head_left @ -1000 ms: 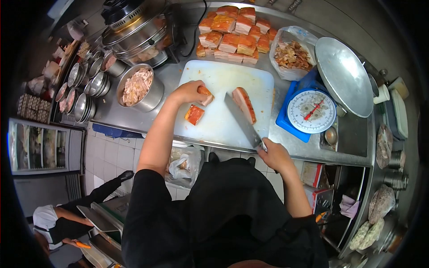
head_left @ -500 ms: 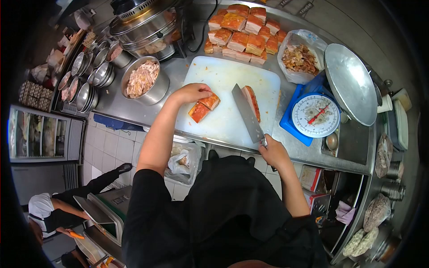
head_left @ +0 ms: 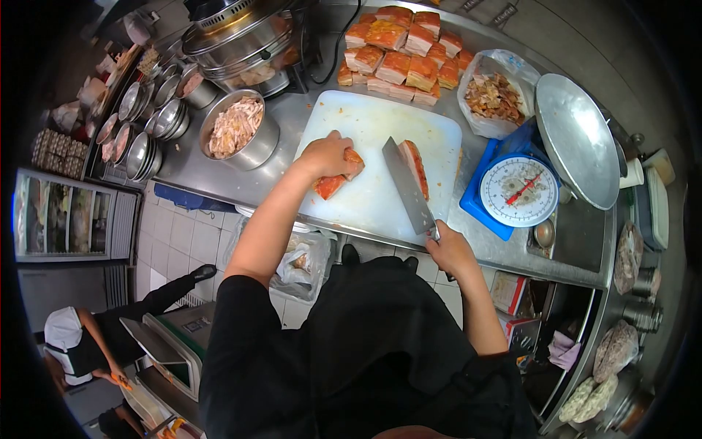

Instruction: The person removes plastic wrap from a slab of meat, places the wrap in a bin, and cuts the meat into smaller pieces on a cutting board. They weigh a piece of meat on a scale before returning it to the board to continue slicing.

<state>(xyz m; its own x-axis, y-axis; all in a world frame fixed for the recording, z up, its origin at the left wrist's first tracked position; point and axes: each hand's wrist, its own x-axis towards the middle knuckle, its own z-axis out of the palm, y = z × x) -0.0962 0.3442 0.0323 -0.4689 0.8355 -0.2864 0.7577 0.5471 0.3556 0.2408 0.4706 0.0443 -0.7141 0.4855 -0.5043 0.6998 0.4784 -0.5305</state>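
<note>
My left hand (head_left: pixel 327 155) is closed over the top of a cut piece of crispy roast pork belly (head_left: pixel 354 162) on the white cutting board (head_left: pixel 380 117). Its fingertips are partly hidden behind the knuckles. A second pork piece (head_left: pixel 329 187) lies against it, just below my palm. In my right hand (head_left: pixel 452 254) is the handle of a cleaver (head_left: pixel 406 189), its wide blade slanting up and left over the board. Right beside the blade, a longer strip of roast pork (head_left: pixel 415 170) rests with its red-brown skin facing right.
Stacked pork slabs (head_left: pixel 395 58) sit behind the board, near a plastic bag of scraps (head_left: pixel 493 95). A blue dial scale (head_left: pixel 518 192) stands at right. At left are a pot of sliced meat (head_left: pixel 238 132) and metal bowls (head_left: pixel 137 157). Another person (head_left: pixel 80 336) works at lower left.
My left hand has moved slightly right and down, from pinching the upper edge of the pork to covering it. The cleaver and my right hand have barely moved.
</note>
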